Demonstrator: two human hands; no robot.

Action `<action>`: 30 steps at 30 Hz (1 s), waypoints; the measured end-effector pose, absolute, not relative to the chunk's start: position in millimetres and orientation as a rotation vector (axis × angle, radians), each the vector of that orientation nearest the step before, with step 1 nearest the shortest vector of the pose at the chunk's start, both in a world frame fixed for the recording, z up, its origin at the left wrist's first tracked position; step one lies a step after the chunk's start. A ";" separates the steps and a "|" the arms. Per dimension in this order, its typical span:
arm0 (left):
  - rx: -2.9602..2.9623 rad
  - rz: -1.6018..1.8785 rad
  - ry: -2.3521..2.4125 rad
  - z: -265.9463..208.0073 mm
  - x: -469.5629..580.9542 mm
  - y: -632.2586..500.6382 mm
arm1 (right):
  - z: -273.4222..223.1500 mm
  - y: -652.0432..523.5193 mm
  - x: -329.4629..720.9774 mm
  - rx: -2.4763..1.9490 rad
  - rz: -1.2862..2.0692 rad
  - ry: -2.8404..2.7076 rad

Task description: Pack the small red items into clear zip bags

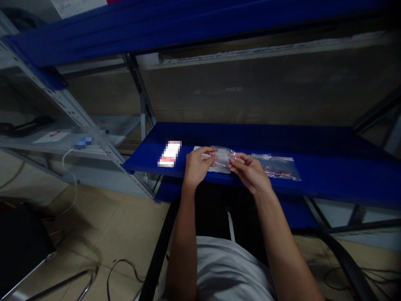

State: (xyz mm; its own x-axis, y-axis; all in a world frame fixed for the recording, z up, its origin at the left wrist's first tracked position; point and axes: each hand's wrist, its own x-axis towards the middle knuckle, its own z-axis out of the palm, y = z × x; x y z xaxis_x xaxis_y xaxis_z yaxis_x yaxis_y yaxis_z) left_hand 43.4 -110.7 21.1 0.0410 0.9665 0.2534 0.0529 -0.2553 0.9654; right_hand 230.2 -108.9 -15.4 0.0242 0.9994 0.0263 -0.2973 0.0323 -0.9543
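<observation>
A clear plastic bag (223, 155) is stretched between my two hands, just above the front of the blue shelf. My left hand (198, 164) pinches its left side between thumb and fingers. At the opposite side, the fingertips of my right hand (249, 169) grip the bag. White paper (221, 169) lies beneath it, partly covered by the bag and my hands. To the right, clear zip bags (283, 167) with small reddish pieces at their bottoms lie flat on the shelf; my right hand partly hides them. I cannot make out the pieces' kind.
The blue shelf (326, 167) spans the front, with another blue shelf (200, 25) overhead. A blurred bright rectangular object (169, 154) lies left of my hands. Further left are a metal upright (72, 108) and a grey shelf (122, 125). Cables (125, 262) trail on the floor.
</observation>
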 end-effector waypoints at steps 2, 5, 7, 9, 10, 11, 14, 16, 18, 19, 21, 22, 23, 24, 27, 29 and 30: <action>1.467 1.338 1.121 17.6 41.0 -109.4 | -15.3 -106.0 229.6 -0.972 1.280 -1.002; 1.561 1.382 1.162 10.4 33.6 -105.4 | -8.3 -91.4 230.5 -0.981 1.240 -1.076; 1.617 1.447 1.207 6.1 25.3 -100.6 | 1.9 -74.0 231.9 -0.993 1.176 -1.203; 1.620 1.527 1.308 3.6 15.4 -92.8 | 15.3 -52.8 231.8 -1.005 1.059 -1.383; 1.617 1.563 1.381 2.9 10.5 -87.6 | 22.4 -41.9 230.4 -1.023 0.979 -1.477; 1.642 1.581 1.452 2.3 6.1 -81.3 | 29.3 -31.4 227.8 -1.056 0.879 -1.575; 1.816 1.468 1.570 -0.2 -2.6 -58.0 | 45.9 -5.5 213.5 -1.117 0.586 -1.956; 1.913 1.324 1.607 -3.8 -4.7 -41.7 | 51.7 5.6 201.3 -1.072 0.417 -2.172; 1.968 1.212 1.639 -8.6 -5.1 -28.0 | 53.1 12.7 190.6 -1.008 0.315 -2.308; 1.986 1.170 1.651 -10.9 -5.1 -22.8 | 52.5 15.2 186.5 -0.988 0.292 -2.352; 2.012 1.108 1.665 -14.5 -5.3 -15.8 | 49.6 19.0 181.0 -0.978 0.263 -2.416; 2.020 1.085 1.668 -15.5 -5.5 -13.9 | 47.6 20.7 179.4 -0.979 0.240 -2.447; 2.026 1.068 1.670 -16.0 -5.7 -12.9 | 45.6 22.2 178.4 -0.981 0.206 -2.479; 2.035 1.056 1.668 -16.0 -5.9 -12.6 | 43.8 23.6 177.9 -0.980 0.168 -2.508; 2.076 1.023 1.673 -14.5 -5.4 -14.2 | 40.4 26.6 177.3 -0.966 0.102 -2.572; 2.103 0.991 1.710 -13.4 -3.7 -15.8 | 41.4 26.8 177.2 -0.978 0.105 -2.613; 2.109 0.970 1.741 -13.1 -2.6 -16.3 | 43.0 26.1 177.1 -0.998 0.110 -2.638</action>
